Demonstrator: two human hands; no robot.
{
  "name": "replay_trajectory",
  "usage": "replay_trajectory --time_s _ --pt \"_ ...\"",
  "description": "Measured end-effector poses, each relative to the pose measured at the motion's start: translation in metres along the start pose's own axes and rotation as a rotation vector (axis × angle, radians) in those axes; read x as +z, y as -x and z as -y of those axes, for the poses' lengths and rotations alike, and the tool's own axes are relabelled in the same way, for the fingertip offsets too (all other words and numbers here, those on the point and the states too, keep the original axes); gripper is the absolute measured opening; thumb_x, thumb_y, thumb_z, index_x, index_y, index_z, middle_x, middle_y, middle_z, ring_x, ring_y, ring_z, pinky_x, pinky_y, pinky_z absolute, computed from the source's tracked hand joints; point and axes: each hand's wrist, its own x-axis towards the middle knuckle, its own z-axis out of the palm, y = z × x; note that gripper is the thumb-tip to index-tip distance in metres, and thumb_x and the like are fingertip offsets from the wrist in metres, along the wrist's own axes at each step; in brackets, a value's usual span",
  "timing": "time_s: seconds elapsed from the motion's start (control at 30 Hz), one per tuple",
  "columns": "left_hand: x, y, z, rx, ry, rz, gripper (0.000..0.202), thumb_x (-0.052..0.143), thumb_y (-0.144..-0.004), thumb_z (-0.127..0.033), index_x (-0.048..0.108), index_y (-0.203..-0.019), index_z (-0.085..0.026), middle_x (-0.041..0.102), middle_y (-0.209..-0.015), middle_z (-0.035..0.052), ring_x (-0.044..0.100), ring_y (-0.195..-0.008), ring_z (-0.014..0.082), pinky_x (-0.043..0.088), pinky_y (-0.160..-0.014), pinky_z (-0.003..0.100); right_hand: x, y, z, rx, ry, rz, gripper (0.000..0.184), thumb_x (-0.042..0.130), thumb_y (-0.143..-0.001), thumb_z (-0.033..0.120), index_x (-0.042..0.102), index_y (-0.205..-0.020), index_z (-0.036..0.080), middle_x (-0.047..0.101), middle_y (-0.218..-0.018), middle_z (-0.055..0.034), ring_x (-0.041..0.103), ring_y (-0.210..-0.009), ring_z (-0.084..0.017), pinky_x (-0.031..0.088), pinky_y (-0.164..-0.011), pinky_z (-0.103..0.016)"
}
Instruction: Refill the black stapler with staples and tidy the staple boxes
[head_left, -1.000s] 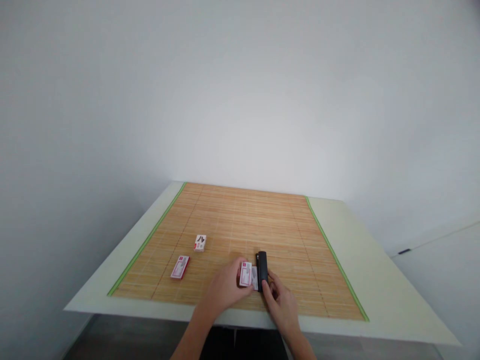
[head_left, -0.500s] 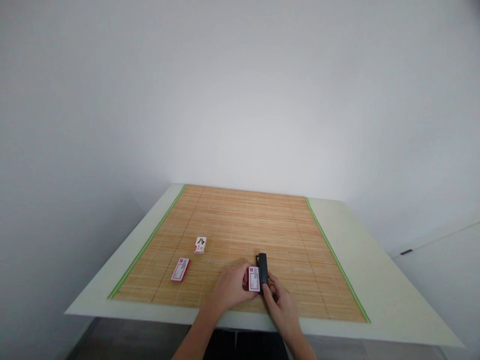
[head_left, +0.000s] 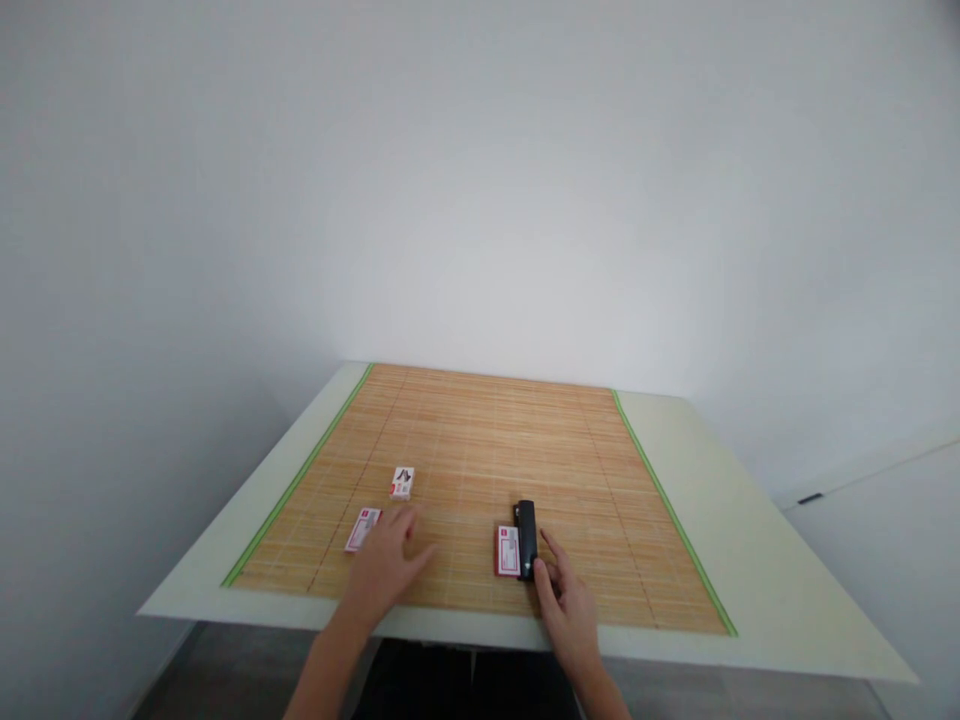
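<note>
My left hand [head_left: 384, 562] is open, thumb and fingers apart, over the near right edge of a red-and-white small box [head_left: 363, 530]. It partly covers that box, and I cannot tell whether it touches it. A second red-and-white box [head_left: 508, 552] lies directly along the left side of a black stapler [head_left: 528, 540]. My right hand [head_left: 568, 602] rests just right of the stapler's near end, fingers apart, with the thumb tip at or against it. Behind the left box stands a smaller white box [head_left: 403, 484] with a dark picture on it.
A bamboo mat [head_left: 495, 430] with green side edges covers the middle of the white table [head_left: 675, 450]. The table's front edge runs close to my body. A white wall [head_left: 480, 200] rises behind the table.
My left hand has let go of the box beside the stapler and moved left to the other red-and-white box. My right hand's fingers have come off the stapler's side.
</note>
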Motion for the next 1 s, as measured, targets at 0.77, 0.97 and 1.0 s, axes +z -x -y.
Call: replay_trajectory --time_s 0.77,0.97,1.0 --pt "0.039 -0.018 -0.119 -0.02 0.255 0.271 0.05 0.08 -0.077 -0.042 0.062 -0.121 -0.028 0.072 -0.108 0.007 0.068 -0.095 0.0273 0.042 -0.075 0.031 -0.002 -0.001 -0.001 -0.045 0.077 0.14 0.061 0.039 -0.104 0.059 0.055 -0.147 0.018 0.067 -0.072 -0.0005 0.066 -0.067 -0.022 0.048 -0.064 -0.031" --pt "0.032 -0.018 -0.109 0.091 0.387 0.388 0.056 0.083 -0.071 -0.033 0.06 -0.122 -0.027 0.072 -0.107 0.0042 0.067 -0.095 0.0258 0.044 -0.076 0.03 -0.002 -0.001 -0.001 -0.044 0.03 0.138 0.06 0.038 -0.105 0.057 0.057 -0.145 0.018 0.074 -0.085 -0.005 0.071 -0.077 -0.023 0.054 -0.073 -0.032" --pt "0.03 -0.019 -0.109 0.1 0.389 0.393 0.051 0.08 -0.073 -0.03 0.061 -0.12 -0.027 0.072 -0.106 0.0036 0.066 -0.093 0.0247 0.043 -0.075 0.03 -0.002 -0.001 -0.001 -0.047 0.028 0.137 0.06 0.038 -0.105 0.057 0.057 -0.146 0.018 0.075 -0.085 -0.005 0.071 -0.077 -0.024 0.054 -0.072 -0.032"
